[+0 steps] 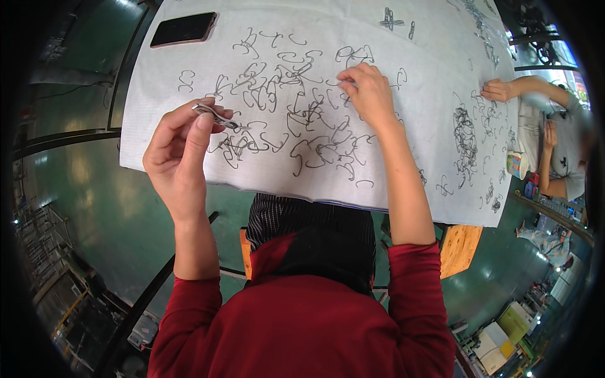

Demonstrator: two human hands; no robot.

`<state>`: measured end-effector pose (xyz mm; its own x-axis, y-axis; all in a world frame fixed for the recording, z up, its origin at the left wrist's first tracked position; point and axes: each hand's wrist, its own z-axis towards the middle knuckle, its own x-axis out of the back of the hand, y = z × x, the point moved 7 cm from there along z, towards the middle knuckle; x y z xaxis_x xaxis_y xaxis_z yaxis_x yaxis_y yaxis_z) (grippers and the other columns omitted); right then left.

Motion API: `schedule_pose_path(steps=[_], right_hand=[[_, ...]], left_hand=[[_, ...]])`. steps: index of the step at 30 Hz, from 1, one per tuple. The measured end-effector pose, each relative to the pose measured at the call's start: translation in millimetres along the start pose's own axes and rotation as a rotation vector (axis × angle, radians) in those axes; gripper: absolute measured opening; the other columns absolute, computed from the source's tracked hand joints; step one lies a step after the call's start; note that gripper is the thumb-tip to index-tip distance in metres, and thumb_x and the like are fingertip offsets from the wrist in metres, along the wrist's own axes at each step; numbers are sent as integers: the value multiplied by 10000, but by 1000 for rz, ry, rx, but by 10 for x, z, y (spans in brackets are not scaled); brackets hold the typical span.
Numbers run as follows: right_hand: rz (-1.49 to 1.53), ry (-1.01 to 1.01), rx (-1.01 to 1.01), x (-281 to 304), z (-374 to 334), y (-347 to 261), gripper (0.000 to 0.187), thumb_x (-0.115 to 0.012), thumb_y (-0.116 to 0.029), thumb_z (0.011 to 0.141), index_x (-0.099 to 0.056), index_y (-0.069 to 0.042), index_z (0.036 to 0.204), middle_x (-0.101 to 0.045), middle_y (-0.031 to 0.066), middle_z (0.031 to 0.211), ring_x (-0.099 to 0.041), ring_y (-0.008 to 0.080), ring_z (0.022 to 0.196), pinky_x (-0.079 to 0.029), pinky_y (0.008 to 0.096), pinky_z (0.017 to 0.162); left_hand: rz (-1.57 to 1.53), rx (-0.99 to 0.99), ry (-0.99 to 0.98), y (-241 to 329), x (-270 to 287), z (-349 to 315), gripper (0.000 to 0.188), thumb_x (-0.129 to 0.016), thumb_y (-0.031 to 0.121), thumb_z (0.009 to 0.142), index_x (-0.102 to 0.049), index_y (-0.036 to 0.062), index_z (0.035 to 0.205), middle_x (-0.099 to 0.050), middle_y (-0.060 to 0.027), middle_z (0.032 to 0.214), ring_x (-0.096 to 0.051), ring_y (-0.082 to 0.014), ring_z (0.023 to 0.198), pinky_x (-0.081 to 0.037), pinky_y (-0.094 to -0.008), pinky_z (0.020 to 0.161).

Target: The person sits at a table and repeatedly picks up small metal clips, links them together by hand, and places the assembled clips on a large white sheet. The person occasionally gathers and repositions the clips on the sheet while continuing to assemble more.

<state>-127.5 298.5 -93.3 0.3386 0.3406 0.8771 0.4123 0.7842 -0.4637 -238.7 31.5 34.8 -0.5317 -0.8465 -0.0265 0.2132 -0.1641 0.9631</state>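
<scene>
The left hand (178, 150) pinches a small, apparently gathered bundle (217, 116); rightward, many loose hooks (309, 116) remain, the right hand's (370, 94) hold unclear.

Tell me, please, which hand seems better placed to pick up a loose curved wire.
Probably the right hand: it is down beside curved wires, whereas the left hand holds bent metal.

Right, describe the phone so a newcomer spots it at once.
Find the white-covered table. Toward its far left side, close to the edge, lies the phone. It is a flat, black-faced rectangle, unlike the thin, curved wires scattered nearby.
</scene>
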Motion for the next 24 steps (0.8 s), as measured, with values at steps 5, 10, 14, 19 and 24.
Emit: schedule_pose_path(steps=[5,10,14,19,24], right_hand=[[44,30,-7,45,-28,-107,113,-639,-87,839,-716,-150,892,-595,14,926,-570,214,937,-432,389,852],[113,-65,87,-45,-190,-293,176,-614,-34,821,-729,-162,860,-581,9,913,-567,204,930,-432,376,844],[72,-107,113,-83,-235,-317,250,-590,-9,814,-746,-182,904,-580,14,926,-568,203,926,-434,363,836],[96,43,17,109,-161,-230,277,-580,1,810,-754,-182,926,-589,18,948,-581,218,916,-447,368,844],[147,-100,68,111,-376,-231,227,-583,-3,823,-743,-145,899,-604,47,892,-610,249,851,-503,374,777]], left_hand=[[-13,5,4,9,26,-24,149,-606,7,906,-633,-65,1034,-676,-139,982,-679,-210,854,-533,-292,738],[-8,13,23,-2,83,-60,142,-607,3,904,-631,-64,1026,-675,-140,989,-678,-207,857,-529,-290,738],[-35,16,9,-23,74,-81,137,-607,3,903,-630,-64,1020,-674,-141,993,-677,-204,858,-526,-287,734],[-37,6,15,11,89,-95,139,-606,3,903,-630,-64,1022,-675,-139,988,-676,-200,856,-523,-284,731],[-21,6,28,18,153,-132,139,-605,4,904,-631,-66,1021,-677,-135,981,-677,-197,854,-523,-284,734]])
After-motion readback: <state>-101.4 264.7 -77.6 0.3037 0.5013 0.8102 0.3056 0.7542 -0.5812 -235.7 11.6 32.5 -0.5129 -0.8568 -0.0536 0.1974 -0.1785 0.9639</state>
